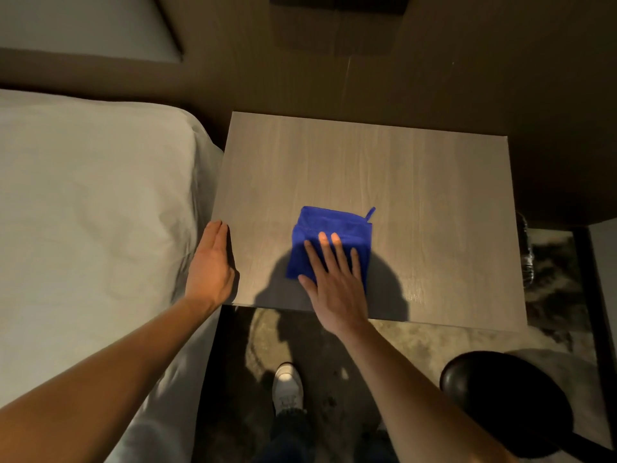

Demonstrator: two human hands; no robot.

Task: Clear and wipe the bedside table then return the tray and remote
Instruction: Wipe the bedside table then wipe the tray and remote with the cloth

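Note:
The bedside table (384, 168) has a pale wood-grain top with nothing on it but a folded blue cloth (337, 228) near its front middle. My right hand (334, 279) lies flat on the cloth with fingers spread, pressing it onto the tabletop. My left hand (210, 265) rests flat against the table's left edge, between table and bed, holding nothing. No tray or remote is in view.
A bed with white bedding (93, 212) fills the left side, close against the table. A dark round stool or lamp base (507, 402) stands at the lower right. My white shoe (287, 385) is on the patterned carpet in front of the table. A dark wall panel runs behind.

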